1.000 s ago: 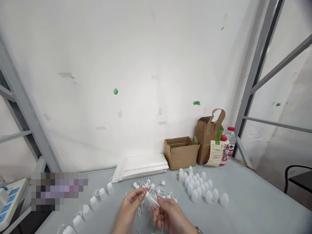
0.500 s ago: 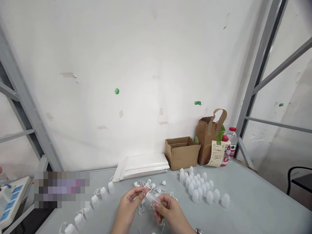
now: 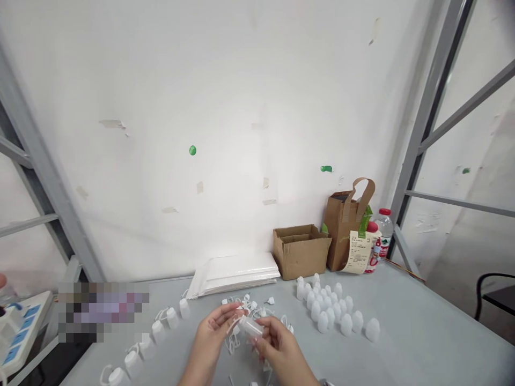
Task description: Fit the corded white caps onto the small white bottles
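Note:
My right hand (image 3: 277, 346) grips a small translucent white plastic bottle (image 3: 252, 325), held tilted over the grey table (image 3: 410, 332). My left hand (image 3: 215, 332) pinches a small white cap piece at the bottle's left end; its fingers are closed on it. Just beyond my hands lies a heap of loose white caps with loops (image 3: 251, 306). A cluster of several upright white bottles (image 3: 333, 311) stands to the right. A curved row of capped bottles (image 3: 159, 332) runs off to the left.
A stack of white flat bags (image 3: 235, 273) lies by the wall. An open cardboard box (image 3: 301, 251), a brown paper bag (image 3: 348, 222) and a water bottle (image 3: 382, 230) stand at the back right. Grey metal frames flank the table; a power strip (image 3: 16, 332) lies left.
The hands stay together on the bottle and have only shifted slightly; the view moved a little to the left.

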Motion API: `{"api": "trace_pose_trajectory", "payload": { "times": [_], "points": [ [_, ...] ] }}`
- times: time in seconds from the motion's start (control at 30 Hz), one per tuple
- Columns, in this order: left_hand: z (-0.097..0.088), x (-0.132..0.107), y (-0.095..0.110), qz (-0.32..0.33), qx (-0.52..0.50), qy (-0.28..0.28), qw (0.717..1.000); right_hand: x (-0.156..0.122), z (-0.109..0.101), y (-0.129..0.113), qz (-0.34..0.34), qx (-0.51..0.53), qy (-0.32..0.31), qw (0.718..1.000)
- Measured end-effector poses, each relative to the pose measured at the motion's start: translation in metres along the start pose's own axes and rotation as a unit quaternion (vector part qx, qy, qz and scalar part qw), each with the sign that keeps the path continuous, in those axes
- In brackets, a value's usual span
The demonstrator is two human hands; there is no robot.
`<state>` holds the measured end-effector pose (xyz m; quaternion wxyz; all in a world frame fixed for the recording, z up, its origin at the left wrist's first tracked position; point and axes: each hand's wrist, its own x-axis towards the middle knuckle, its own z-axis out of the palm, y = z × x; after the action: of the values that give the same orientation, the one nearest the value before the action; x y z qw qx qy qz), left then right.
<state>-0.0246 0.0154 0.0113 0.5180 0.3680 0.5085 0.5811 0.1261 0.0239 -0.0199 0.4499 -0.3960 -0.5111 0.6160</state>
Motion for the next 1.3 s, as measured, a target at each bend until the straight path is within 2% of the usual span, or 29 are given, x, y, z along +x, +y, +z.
{"api": "trace_pose_trajectory", "payload": {
  "times": [0.1,0.27,0.33,0.4,0.53,0.6,0.77,0.87,0.97,1.1,1.3],
  "points": [
    [-0.001,0.002,-0.005,0.012,-0.001,0.006,1.0,0.001,0.0,0.001,0.002,0.004,-0.009,1.0],
    [0.002,-0.001,-0.008,0.039,-0.03,0.011,0.999,0.001,-0.001,-0.003,0.103,0.1,-0.099,0.985],
    [0.004,-0.003,-0.006,0.039,-0.029,0.016,0.999,0.0,0.0,-0.006,0.136,0.115,-0.116,0.977],
    [0.006,-0.004,-0.004,0.039,-0.022,0.023,0.999,0.0,0.0,-0.007,0.124,0.091,-0.105,0.983],
    [0.006,-0.003,-0.003,0.038,-0.012,0.03,0.999,0.0,0.0,-0.006,0.03,0.025,-0.03,0.999],
    [0.006,-0.003,-0.004,0.04,-0.012,0.025,0.999,0.001,0.0,-0.004,0.022,0.013,-0.028,0.999],
    [0.005,-0.003,-0.007,0.039,-0.02,0.015,0.999,0.002,-0.001,0.0,0.087,0.082,-0.1,0.988],
    [0.005,-0.004,-0.008,0.04,-0.019,0.01,0.999,0.001,-0.001,-0.001,0.145,0.142,-0.12,0.972],
    [0.006,-0.005,-0.006,0.04,-0.01,0.011,0.999,0.0,-0.001,-0.004,0.166,0.156,-0.13,0.965],
    [0.008,-0.003,-0.003,0.016,0.039,0.003,0.999,0.003,-0.001,-0.002,0.125,0.11,-0.083,0.983],
    [0.005,0.0,-0.004,0.022,0.107,0.013,0.994,0.01,-0.01,0.004,-0.001,-0.006,0.001,1.0]
  ]
}}
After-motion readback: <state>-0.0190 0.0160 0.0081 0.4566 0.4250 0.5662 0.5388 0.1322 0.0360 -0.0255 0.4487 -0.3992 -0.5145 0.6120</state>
